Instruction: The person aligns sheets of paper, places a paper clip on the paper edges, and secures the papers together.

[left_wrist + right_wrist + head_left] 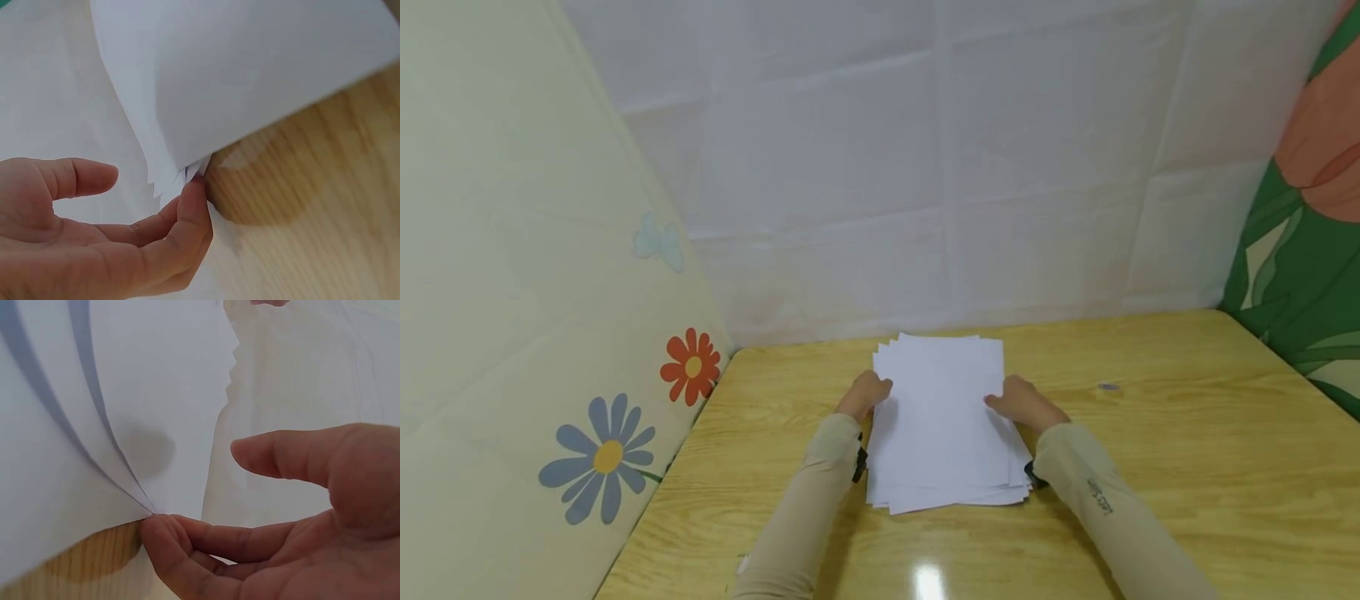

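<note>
A loose stack of white paper sheets lies on the wooden table, its edges fanned unevenly at top and bottom. My left hand is at the stack's left side; in the left wrist view, its fingertips touch the sheet edges while the thumb stands apart. On the right side, my right hand touches the edges with its fingertips, thumb likewise raised off the paper. Two sheets bow with gaps between them in the right wrist view. Neither thumb presses on the paper in the wrist views.
A small bluish item lies on the wooden table to the right. A small white thing shows beside the left sleeve. White cloth hangs behind the table, with flower-printed cloths at the sides.
</note>
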Motion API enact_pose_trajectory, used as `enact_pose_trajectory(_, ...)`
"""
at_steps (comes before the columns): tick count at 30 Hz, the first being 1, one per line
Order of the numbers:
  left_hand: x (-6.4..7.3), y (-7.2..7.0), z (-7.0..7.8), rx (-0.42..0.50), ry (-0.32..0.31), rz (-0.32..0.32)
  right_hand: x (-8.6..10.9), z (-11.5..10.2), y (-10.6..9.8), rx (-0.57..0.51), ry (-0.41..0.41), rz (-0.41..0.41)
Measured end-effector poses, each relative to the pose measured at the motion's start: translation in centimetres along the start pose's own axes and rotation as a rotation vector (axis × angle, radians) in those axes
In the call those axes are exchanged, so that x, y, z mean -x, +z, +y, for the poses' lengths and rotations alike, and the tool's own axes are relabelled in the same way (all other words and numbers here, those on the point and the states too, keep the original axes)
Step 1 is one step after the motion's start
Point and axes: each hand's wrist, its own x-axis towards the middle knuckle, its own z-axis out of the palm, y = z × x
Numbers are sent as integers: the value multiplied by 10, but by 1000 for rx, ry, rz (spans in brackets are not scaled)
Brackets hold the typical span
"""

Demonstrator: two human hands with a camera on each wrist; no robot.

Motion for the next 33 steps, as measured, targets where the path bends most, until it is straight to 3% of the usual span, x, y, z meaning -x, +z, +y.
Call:
enact_pose_trajectory(9, 1, 5, -4, 12, 36, 20, 3, 0, 1, 5, 11, -3)
enact_pose_trajectory(15, 2, 3, -6, 68, 29, -19, 4, 1, -2, -12, 33, -19)
enact_pose_trajectory(24, 9, -5, -16, 161, 33, -11, 0, 12, -3, -177, 104, 6)
enact_pose_trajectory(33, 14, -3, -17, 412, -29, -35, 7, 16, -9, -421, 131, -54)
